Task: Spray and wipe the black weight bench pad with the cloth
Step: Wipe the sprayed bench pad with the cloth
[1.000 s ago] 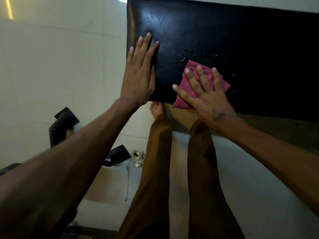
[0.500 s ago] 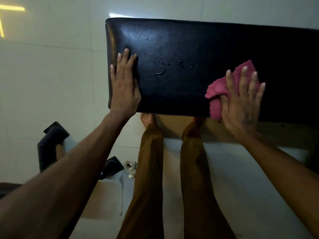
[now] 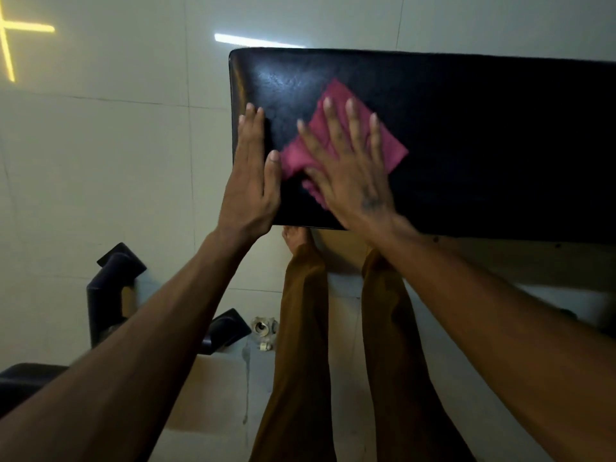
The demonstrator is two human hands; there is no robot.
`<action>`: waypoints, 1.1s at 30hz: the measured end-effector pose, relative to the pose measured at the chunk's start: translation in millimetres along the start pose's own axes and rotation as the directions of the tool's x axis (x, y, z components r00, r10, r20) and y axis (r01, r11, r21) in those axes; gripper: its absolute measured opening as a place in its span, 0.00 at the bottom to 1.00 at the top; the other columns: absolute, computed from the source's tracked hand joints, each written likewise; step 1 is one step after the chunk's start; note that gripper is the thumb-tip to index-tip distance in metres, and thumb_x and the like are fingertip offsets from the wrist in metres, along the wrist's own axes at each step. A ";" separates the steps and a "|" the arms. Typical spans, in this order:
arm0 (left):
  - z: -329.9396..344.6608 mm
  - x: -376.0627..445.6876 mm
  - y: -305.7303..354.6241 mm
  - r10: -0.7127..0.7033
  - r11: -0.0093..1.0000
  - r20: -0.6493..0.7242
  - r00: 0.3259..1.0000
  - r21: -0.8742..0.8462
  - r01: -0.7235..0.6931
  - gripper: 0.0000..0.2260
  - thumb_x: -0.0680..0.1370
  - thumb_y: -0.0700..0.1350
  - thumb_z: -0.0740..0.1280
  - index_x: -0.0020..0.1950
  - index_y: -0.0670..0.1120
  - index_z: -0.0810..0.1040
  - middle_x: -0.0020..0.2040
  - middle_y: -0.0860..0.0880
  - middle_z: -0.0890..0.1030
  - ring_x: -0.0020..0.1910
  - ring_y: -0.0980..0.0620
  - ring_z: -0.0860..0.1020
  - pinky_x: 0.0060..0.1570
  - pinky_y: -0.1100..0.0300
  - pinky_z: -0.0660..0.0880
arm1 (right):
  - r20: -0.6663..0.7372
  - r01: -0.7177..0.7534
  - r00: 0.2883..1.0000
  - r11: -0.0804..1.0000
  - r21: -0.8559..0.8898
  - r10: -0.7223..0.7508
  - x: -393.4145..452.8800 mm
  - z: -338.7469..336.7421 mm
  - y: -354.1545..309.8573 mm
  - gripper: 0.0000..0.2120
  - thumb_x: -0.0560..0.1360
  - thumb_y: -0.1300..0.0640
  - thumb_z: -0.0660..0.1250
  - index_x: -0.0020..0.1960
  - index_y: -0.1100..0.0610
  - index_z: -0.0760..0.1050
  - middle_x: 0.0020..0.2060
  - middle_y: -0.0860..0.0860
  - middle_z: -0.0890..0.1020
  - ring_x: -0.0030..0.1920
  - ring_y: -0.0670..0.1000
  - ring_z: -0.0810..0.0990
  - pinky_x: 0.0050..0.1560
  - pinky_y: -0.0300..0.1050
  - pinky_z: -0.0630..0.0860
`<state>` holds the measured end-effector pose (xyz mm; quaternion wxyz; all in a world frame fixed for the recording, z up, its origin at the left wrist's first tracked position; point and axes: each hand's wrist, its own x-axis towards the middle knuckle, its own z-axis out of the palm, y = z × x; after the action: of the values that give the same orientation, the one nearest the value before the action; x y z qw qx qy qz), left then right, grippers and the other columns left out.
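Pad: I am seeing the black bench pad filling the upper right of the frame.
Right hand: my right hand is pressing the pink cloth flat, fingers spread.
Left hand: my left hand is lying flat at the pad's left end, holding nothing.

Single head-worn view, steeply downward, close over the bench pad.

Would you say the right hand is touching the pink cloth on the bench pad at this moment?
Touching. The head view shows the right hand lying flat with spread fingers directly on the pink cloth, pressing it against the black bench pad, no gap visible.
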<state>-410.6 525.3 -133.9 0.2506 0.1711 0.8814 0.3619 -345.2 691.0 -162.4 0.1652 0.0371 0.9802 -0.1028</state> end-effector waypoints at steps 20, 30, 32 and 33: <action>3.5 6.4 -4.2 -0.033 0.991 0.038 0.999 0.133 0.028 0.27 0.86 0.52 0.50 0.82 0.42 0.48 0.83 0.43 0.47 0.82 0.47 0.45 0.80 0.49 0.44 | -0.080 -0.170 0.982 0.985 0.033 0.173 -37.7 24.8 -24.6 0.30 0.82 0.39 0.48 0.81 0.48 0.52 0.81 0.58 0.53 0.80 0.61 0.49 0.78 0.64 0.45; 28.5 4.9 24.0 0.030 0.881 0.071 0.997 0.469 -0.060 0.29 0.84 0.45 0.55 0.82 0.41 0.46 0.82 0.41 0.45 0.81 0.43 0.44 0.80 0.45 0.44 | 0.061 -0.727 0.212 0.116 0.677 0.975 -92.0 29.0 34.2 0.27 0.85 0.46 0.49 0.82 0.45 0.46 0.81 0.51 0.40 0.80 0.56 0.37 0.78 0.66 0.46; 37.0 7.3 34.7 0.098 0.863 0.134 0.986 0.482 -0.151 0.30 0.84 0.46 0.56 0.82 0.42 0.46 0.82 0.41 0.45 0.81 0.45 0.43 0.80 0.46 0.43 | 0.124 -0.667 0.085 -0.037 0.744 0.989 -72.8 22.3 21.9 0.26 0.85 0.46 0.49 0.82 0.46 0.47 0.81 0.51 0.39 0.80 0.56 0.36 0.79 0.64 0.44; 41.3 8.9 39.5 0.130 0.852 0.168 0.977 0.484 -0.196 0.31 0.83 0.47 0.56 0.82 0.42 0.46 0.82 0.42 0.45 0.81 0.45 0.43 0.80 0.46 0.43 | 0.154 -0.644 0.061 -0.079 0.761 0.986 -65.1 18.9 8.7 0.26 0.85 0.45 0.49 0.82 0.45 0.47 0.81 0.52 0.39 0.80 0.56 0.36 0.79 0.63 0.41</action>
<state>-389.8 579.2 -133.5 0.2227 0.3272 0.9091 0.1304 -277.0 692.9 -159.9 -0.0774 0.7363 0.6015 -0.3001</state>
